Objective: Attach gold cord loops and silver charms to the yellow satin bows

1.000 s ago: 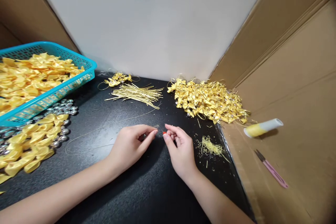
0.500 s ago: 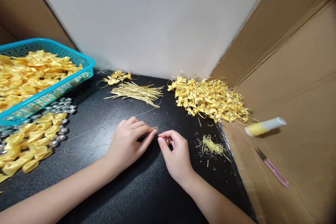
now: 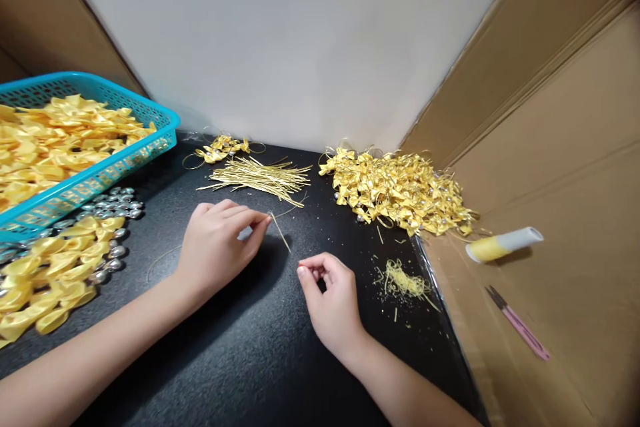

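Note:
Over the middle of the black table, my left hand (image 3: 220,240) pinches a thin gold thread (image 3: 281,235) between thumb and forefinger. A short end of the thread sticks out past the fingertips, slanting down to the right. More fine thread (image 3: 163,257) curves over the table left of this hand. To the right, apart from it, my right hand (image 3: 333,300) is closed in a pinch. A tiny red spot shows at its fingertips, but what they hold, if anything, is too small to make out.
Gold cords (image 3: 260,177) lie behind my hands, beside finished-looking bows (image 3: 400,190). At left stand a blue basket (image 3: 167,121) of yellow ribbon bows, loose bows (image 3: 55,270) and silver beads (image 3: 117,251). Thread scraps (image 3: 405,280), pink-handled snips (image 3: 523,330) and a tube (image 3: 505,243) are at right.
My left hand has moved left and slightly up, away from my right hand, with the thread end now showing past its fingers. My right hand has barely moved.

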`<state>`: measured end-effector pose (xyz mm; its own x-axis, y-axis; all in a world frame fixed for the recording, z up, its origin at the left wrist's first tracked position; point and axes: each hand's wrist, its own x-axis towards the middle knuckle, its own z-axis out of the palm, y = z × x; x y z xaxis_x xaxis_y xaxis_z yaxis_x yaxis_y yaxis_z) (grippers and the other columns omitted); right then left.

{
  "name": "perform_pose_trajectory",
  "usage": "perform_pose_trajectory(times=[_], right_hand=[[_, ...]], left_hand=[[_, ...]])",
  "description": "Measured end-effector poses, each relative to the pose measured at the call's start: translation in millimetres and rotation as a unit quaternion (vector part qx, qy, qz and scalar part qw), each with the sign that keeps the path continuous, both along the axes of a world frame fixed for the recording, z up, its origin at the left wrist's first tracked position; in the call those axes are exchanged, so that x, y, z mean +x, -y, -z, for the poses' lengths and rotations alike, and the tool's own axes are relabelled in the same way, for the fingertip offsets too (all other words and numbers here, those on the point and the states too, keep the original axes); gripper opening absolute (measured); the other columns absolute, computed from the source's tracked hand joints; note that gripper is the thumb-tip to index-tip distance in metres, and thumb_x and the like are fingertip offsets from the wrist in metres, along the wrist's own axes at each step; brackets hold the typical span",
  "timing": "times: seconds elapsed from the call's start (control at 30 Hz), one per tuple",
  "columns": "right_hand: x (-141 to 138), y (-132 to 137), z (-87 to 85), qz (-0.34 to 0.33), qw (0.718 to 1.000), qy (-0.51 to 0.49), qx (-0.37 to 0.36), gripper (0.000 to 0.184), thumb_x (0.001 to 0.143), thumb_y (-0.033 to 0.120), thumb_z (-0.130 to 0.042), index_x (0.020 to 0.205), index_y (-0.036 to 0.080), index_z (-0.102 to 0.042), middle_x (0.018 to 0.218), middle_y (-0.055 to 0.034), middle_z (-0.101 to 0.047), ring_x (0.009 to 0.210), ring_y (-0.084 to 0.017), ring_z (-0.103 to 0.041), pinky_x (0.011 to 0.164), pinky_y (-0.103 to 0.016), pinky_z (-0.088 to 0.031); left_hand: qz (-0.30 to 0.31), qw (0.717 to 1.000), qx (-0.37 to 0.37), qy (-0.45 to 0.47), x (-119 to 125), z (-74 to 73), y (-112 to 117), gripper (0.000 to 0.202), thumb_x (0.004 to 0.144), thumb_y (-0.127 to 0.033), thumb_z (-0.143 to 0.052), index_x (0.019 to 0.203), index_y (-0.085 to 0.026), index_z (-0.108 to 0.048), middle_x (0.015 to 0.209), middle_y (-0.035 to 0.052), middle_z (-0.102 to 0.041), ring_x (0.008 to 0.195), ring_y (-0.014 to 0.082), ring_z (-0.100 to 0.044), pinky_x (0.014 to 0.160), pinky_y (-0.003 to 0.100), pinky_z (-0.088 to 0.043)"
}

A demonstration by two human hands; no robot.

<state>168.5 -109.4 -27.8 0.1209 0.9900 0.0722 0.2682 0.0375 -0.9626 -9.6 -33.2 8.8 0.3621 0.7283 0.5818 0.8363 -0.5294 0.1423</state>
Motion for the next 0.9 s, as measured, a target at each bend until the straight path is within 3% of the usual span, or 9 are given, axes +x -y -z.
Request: perform_pose_trajectory(times=[0.33,0.5,0.67,0.9], right_hand=[[8,3,-5.3,0.031,0.997,-0.057,0.043,0.005,0.08,0.019,-0.057,0.076,0.018,-0.059,0.072,-0.0013,-0.057,0.068,-0.015,-0.054,0.064,-0.028,-0.047],[9,2,-2.9,0.031,0.997,-0.047,0.05,0.004,0.08,0.019,-0.055,0.076,0.018,-0.057,0.072,-0.0006,-0.055,0.068,-0.015,-0.053,0.065,-0.028,-0.046],[12,-1,-1.1,0.036,0.997,-0.046,0.041,0.005,0.08,0.02,-0.054,0.076,0.018,-0.056,0.073,-0.0009,-0.055,0.069,-0.015,-0.053,0.066,-0.028,-0.045],[18,-1,-15.7,0.004,1.0,-0.002,0.009,0.006,0.078,0.02,-0.055,0.073,0.018,-0.058,0.071,-0.0008,-0.058,0.067,-0.014,-0.053,0.064,-0.026,-0.044]], left_hand=[[-0.028,0.989,-0.064,0.132,-7,-0.5,-9,0.023,0.088,-0.035,-0.055,0.076,-0.021,-0.069,0.072,0.003,-0.071,0.072,0.021,-0.059,0.071,0.034,-0.046],[0.01,0.97,-0.098,0.223,-10,2.0,-13,0.023,0.086,-0.038,-0.059,0.075,-0.021,-0.07,0.11,0.0071,-0.072,0.101,0.0257,-0.063,0.093,0.044,-0.045],[0.072,0.925,-0.227,0.296,-15,2.7,-19,0.024,0.082,-0.044,-0.062,0.078,-0.022,-0.073,0.087,0.0054,-0.076,0.084,0.0229,-0.069,0.083,0.038,-0.053],[-0.029,0.917,-0.149,0.368,-24,-10.3,-26,0.023,0.076,-0.041,-0.069,0.079,-0.019,-0.075,0.083,0.0058,-0.076,0.083,0.0234,-0.069,0.084,0.038,-0.053]])
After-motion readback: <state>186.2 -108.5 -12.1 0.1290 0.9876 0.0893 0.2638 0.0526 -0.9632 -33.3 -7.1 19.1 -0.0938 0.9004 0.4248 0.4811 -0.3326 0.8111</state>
